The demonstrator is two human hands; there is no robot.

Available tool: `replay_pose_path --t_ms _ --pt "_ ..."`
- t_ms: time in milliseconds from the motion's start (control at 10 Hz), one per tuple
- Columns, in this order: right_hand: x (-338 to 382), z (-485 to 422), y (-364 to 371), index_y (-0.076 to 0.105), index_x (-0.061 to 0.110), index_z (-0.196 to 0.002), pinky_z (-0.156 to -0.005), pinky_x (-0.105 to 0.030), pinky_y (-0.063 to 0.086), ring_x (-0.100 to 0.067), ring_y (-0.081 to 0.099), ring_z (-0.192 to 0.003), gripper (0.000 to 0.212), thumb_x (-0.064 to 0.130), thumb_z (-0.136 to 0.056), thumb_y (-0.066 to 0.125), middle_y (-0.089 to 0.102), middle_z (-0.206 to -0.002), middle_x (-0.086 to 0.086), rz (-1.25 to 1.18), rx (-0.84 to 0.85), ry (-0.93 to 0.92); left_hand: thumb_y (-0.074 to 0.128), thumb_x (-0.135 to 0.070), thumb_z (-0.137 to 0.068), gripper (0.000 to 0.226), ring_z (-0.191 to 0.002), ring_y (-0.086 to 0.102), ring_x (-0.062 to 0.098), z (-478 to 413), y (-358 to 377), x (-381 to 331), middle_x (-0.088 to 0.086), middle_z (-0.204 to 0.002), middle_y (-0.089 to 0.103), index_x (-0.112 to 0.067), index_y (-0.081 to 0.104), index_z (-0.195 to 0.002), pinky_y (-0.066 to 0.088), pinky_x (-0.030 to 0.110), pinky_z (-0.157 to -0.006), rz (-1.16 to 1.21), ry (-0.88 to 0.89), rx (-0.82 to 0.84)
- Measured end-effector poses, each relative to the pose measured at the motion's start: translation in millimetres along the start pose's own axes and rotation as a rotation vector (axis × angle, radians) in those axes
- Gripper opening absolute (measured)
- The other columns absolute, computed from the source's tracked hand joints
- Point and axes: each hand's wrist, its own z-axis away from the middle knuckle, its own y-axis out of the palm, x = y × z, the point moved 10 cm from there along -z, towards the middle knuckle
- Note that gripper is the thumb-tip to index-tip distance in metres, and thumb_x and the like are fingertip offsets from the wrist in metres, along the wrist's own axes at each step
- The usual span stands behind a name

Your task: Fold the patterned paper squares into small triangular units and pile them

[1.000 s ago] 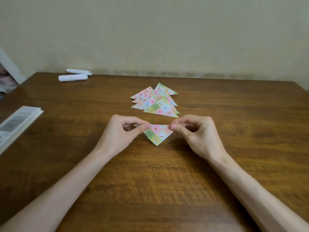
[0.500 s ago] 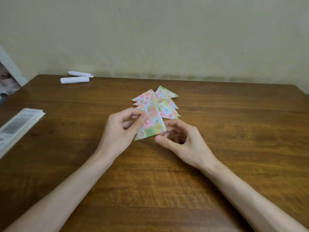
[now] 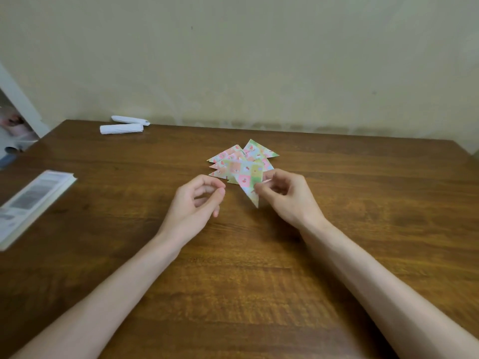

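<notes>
Brown wooden table (image 3: pixel 363 203) against plain cream wall (image 3: pixel 259 60), soft even light

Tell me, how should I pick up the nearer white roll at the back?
Pinch the white roll around its middle, coming down from above. It lies flat on the table, long side across, so fingers should fit over its narrow width.

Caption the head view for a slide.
Right hand pinches a folded paper triangle by the pile; left hand hovers empty above the table.

printed booklet (image 3: pixel 36 200) at left, text too blurred to read
</notes>
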Motion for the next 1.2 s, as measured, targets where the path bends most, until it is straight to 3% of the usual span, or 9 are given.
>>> replay_pose_path --t_ms 100,300,500,600,700,900,1000,1100,1200 --pt "5 -22 1 0.072 0.026 -0.088 -0.065 -0.015 0.043 -0.001 0.057 -0.069 0.011 0.028 -0.098 0.069 0.07 -0.082 0.01 0.189 0.029 -0.049 0.067 -0.016 -0.1 0.006 -0.068 0.062 0.01 -4 -6 -1 -0.009 -0.082 0.07 -0.021 0.07 -0.102 0.051 0.021 -0.067 -0.069 0.048 -0.009" --pt "22 -41 16 0.075 0.021 -0.109 -0.082 -0.035 0.053 -0.014 0.061 -0.083 0.016 0.028 -0.099 0.064 0.07 -0.095 0.008 0.495 0.03 -0.177 0.074 -0.021 -0.095 0.007 -0.089 0.071 0.01 -13 -19 2 -0.012 -0.093 0.075 -0.028 0.074 -0.097 0.056 0.033 -0.073 -0.184 0.093 -0.068" --pt "19 -37 18 0.066 0.026 -0.124 -0.081 -0.04 0.054 -0.02 0.063 -0.094 0.028 0.033 -0.097 0.062 0.054 -0.119 0.004 0.589 -0.092 -0.163 0.074 -0.022 -0.095 0.007 -0.094 0.07 0.008 -14 -16 0 -0.013 -0.097 0.075 -0.028 0.076 -0.098 0.056 0.038 -0.076 -0.228 0.099 -0.052" --pt "22 -28 13 0.066 0.027 -0.096 -0.073 -0.039 0.053 -0.018 0.061 -0.084 0.008 0.029 -0.094 0.058 0.053 -0.105 0.009 0.54 -0.128 -0.182 0.073 -0.02 -0.095 0.01 -0.096 0.07 0.008 -14 -17 2 -0.014 -0.099 0.075 -0.029 0.075 -0.099 0.055 0.034 -0.076 -0.234 0.092 -0.053" --pt "26 -20 10 0.057 0.027 -0.084 -0.069 -0.038 0.049 -0.018 0.058 -0.08 0.013 0.033 -0.094 0.052 0.055 -0.094 0.01 0.533 -0.123 -0.188 0.072 -0.019 -0.096 0.011 -0.098 0.07 0.007 -15 -16 3 -0.015 -0.102 0.075 -0.029 0.075 -0.1 0.055 0.03 -0.078 -0.253 0.085 -0.054" --pt "48 8 9 0.062 0.032 -0.09 -0.074 -0.035 0.051 -0.007 0.061 -0.083 0.016 0.046 -0.095 0.06 0.059 -0.097 0.014 0.424 -0.094 -0.274 0.071 -0.018 -0.096 0.013 -0.098 0.07 0.007 -12 -15 1 -0.015 -0.104 0.075 -0.029 0.076 -0.1 0.056 0.032 -0.079 -0.247 0.112 -0.048" --pt "85 35 -4 0.067 0.03 -0.109 -0.089 -0.037 0.053 -0.008 0.064 -0.099 0.02 0.044 -0.095 0.068 0.065 -0.112 0.015 0.262 -0.091 -0.381 0.069 -0.014 -0.097 0.016 -0.096 0.071 0.01 -10 -14 -1 -0.013 -0.102 0.076 -0.029 0.076 -0.098 0.055 0.036 -0.078 -0.222 0.129 -0.038" --pt "150 80 -26 0.068 0.024 -0.12 -0.094 -0.03 0.05 -0.013 0.065 -0.111 0.027 0.036 -0.097 0.071 0.069 -0.117 0.011 0.12 -0.153 -0.536 0.069 -0.013 -0.097 0.019 -0.092 0.072 0.013 -10 -12 0 -0.012 -0.098 0.076 -0.03 0.075 -0.097 0.056 0.044 -0.08 -0.219 0.137 -0.024" --pt "215 135 -80 0.066 0.016 -0.121 -0.094 -0.036 0.052 -0.015 0.069 -0.109 0.026 0.03 -0.099 0.066 0.071 -0.118 0.007 -0.048 -0.235 -0.728 0.069 -0.014 -0.097 0.018 -0.092 0.071 0.011 -9 -13 1 -0.015 -0.101 0.075 -0.031 0.075 -0.097 0.059 0.046 -0.082 -0.272 0.137 -0.024"
